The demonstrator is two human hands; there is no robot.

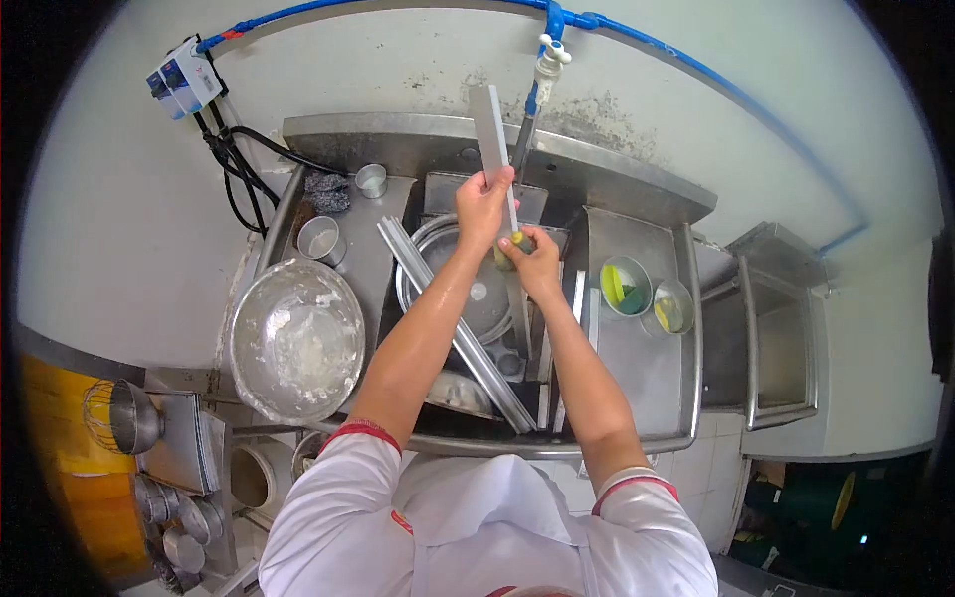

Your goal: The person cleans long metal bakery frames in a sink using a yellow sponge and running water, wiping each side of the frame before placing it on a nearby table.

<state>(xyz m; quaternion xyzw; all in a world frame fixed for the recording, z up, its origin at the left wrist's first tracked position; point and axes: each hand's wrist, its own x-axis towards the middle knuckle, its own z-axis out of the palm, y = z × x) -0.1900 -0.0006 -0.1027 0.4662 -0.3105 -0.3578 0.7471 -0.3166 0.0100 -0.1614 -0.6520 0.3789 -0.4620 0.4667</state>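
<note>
My left hand point(483, 203) grips a long, narrow metal channel point(489, 127) around its middle, its far end pointing at the back wall. At its near end my right hand point(533, 261) holds a yellow and green sponge point(522, 242) against the metal. Below both hands is the sink, with a large round metal pan point(448, 254) partly hidden by my left forearm. More long metal channels point(462, 328) lie slantwise across the sink, and others stand along its right side.
A big flour-smeared metal bowl point(298, 339) rests on the left drainboard, near two small metal cups point(321, 240) and dark scouring pads point(327, 192). Two metal bowls point(626, 286) with sponges sit on the right drainboard. A white-handled tap point(548, 69) is on the wall behind.
</note>
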